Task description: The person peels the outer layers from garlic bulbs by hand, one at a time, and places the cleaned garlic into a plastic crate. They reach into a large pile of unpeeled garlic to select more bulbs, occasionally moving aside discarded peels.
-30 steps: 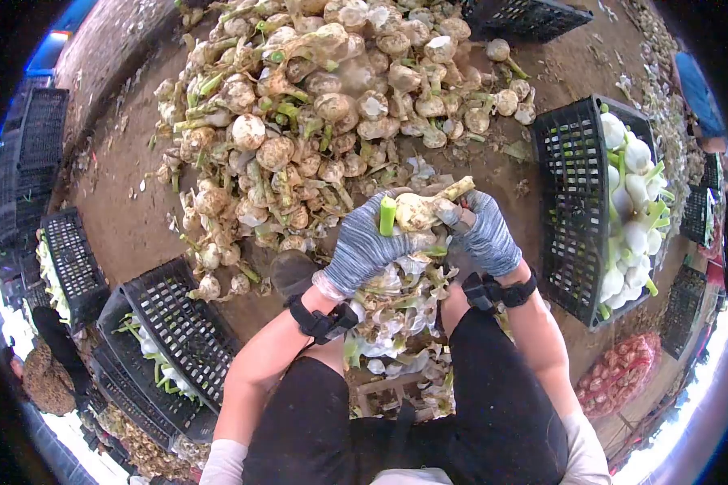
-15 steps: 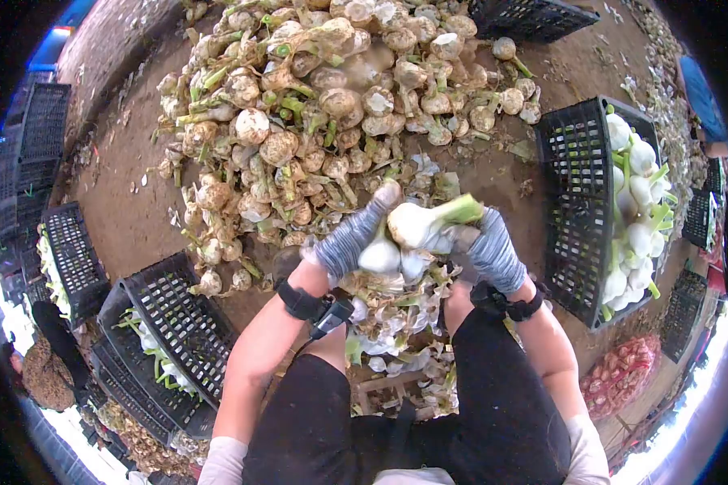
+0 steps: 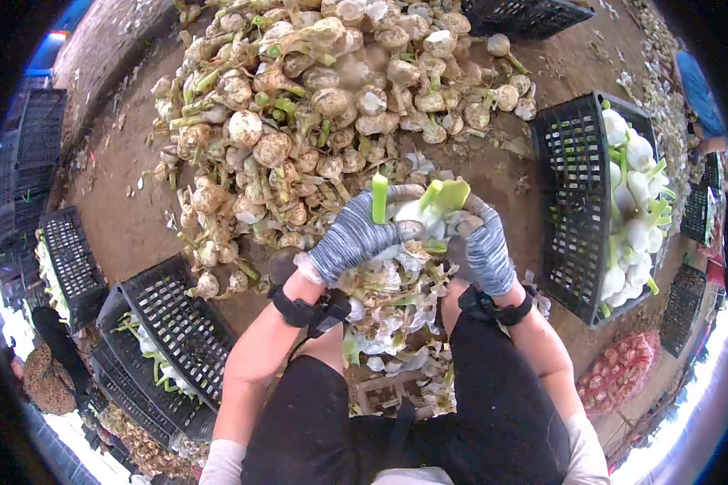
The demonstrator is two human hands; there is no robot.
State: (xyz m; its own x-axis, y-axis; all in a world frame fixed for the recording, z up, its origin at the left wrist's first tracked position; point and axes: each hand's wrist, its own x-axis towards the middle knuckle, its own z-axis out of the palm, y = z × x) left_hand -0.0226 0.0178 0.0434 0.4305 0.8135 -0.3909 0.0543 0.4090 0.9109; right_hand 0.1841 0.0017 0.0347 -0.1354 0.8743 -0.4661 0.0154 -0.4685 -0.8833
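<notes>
My left hand (image 3: 356, 238), in a grey striped glove with bare fingertips, is wrapped round fresh garlic (image 3: 408, 213). One cut green stem (image 3: 379, 199) stands up out of its grip. My right hand (image 3: 487, 246), gloved the same way, closes its fingers at the right side of the garlic, by a pale green flap of outer leaf (image 3: 453, 195). The fingers hide most of the bulbs, so how many are held cannot be made out. Loose papery garlic skins (image 3: 396, 299) lie heaped below, between my knees.
A large pile of unpeeled, soil-stained garlic (image 3: 275, 145) lies ahead. On the right stands a black crate (image 3: 570, 210) of white peeled garlic. Another black crate (image 3: 178, 323) tilts at the left. A red mesh sack (image 3: 620, 373) sits at lower right. Someone's blue-clothed arm (image 3: 698, 93) shows at far right.
The white bulbs that showed between my hands are now mostly covered by my fingers. The stems have turned from pointing right to pointing upward, and my left hand has rolled over the garlic.
</notes>
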